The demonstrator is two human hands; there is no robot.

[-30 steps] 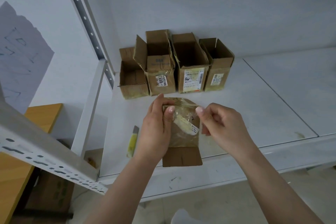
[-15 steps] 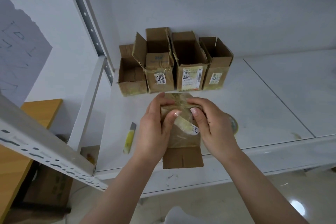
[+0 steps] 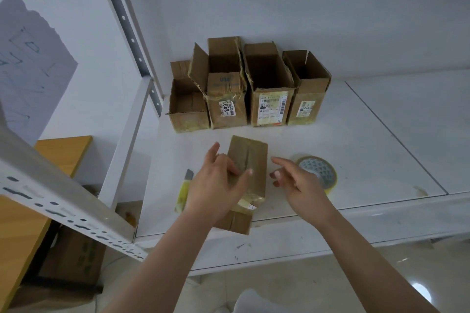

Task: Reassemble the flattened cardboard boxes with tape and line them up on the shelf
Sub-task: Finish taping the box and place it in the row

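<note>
A person works at a white shelf (image 3: 381, 134) where four reassembled boxes (image 3: 249, 89) already stand side by side, tops open, in a row against the wall beyond both hands. A fifth, the flattened box (image 3: 250, 160), is the one in hand: the left hand (image 3: 216, 185) grips it with fingers curled round its left edge and thumb across its taped face, its far end over the shelf and its near end jutting past the shelf's front lip. The right hand (image 3: 297, 180) hovers just right of the box, apart from it, fingers loosely spread and holding nothing. A tape roll (image 3: 318, 170) lies flat on the shelf just beyond and right of that free hand, within easy reach; a yellow utility knife (image 3: 184, 190) lies on the shelf just left of the gripping hand, partly hidden behind it. By the look of it, most of the job is finished, with this box yet to be squared up, taped and set into the row.
</note>
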